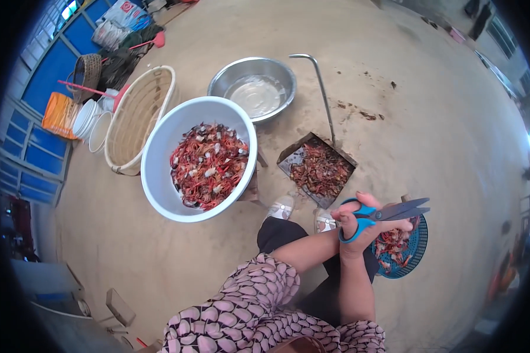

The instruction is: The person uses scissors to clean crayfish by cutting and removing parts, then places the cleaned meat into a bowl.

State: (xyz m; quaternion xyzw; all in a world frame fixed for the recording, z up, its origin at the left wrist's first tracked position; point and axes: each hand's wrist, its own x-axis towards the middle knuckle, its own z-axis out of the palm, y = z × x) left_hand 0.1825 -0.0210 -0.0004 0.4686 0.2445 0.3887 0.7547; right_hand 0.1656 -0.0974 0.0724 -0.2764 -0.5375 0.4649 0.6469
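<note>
My right hand grips scissors with blue and black handles, blades slightly apart and pointing right. My left forearm crosses beneath my right wrist, and my left hand reaches over a blue plastic basket at my right. The scissors hide part of the left hand; a dark reddish piece shows by its fingertips, but its hold is unclear. In that basket lie cut crayfish pieces. To the left, a large white basin holds a heap of red crayfish with pale bits among them.
Ahead of my feet a long-handled metal dustpan carries crayfish scraps. Behind the white basin, which rests on a wooden stool, stands a steel basin with water. A woven basket, white buckets and an orange sack stand left.
</note>
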